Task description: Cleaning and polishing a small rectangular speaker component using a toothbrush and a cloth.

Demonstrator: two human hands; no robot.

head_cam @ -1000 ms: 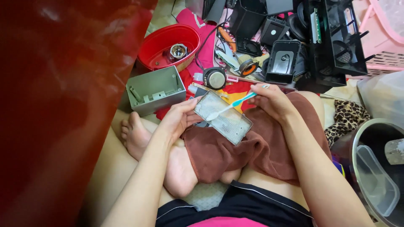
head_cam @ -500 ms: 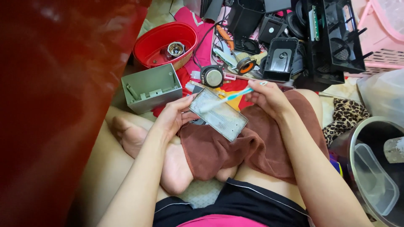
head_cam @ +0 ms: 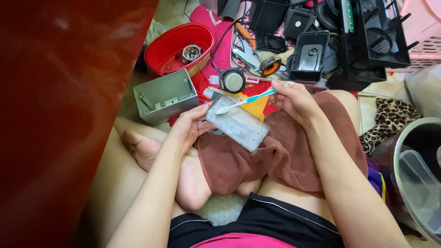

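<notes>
Grey mesh covers the flat rectangular panel [head_cam: 237, 122] that sits tilted over the person's lap, above a brown towel [head_cam: 280, 156] draped across the crossed legs. The left hand [head_cam: 188, 126] holds the panel by its near left edge, thumb on top and fingers curled underneath, so its grip is closed on the panel. The right hand [head_cam: 294, 98] pinches the handle of a white and turquoise toothbrush [head_cam: 250, 99], its grip tight around the far end of the handle; the brush head rests on the panel's upper left corner, touching the mesh.

On the floor just beyond the left hand stands a grey metal box [head_cam: 165, 95], open on top and tipped toward the camera. Behind it lies a red bowl [head_cam: 177, 46] with a small shiny metal part inside. Near the toothbrush handle, a round speaker driver [head_cam: 233, 80] lies face up, and beside it a smaller one with an orange ring [head_cam: 269, 66]. Further back are a black plastic housing [head_cam: 310, 55] and more black casings. At the right edge stands a grey bucket [head_cam: 415, 174] with a clear container in it, next to a leopard-print cloth [head_cam: 390, 121]. A blurred red surface fills the left side of the view.
</notes>
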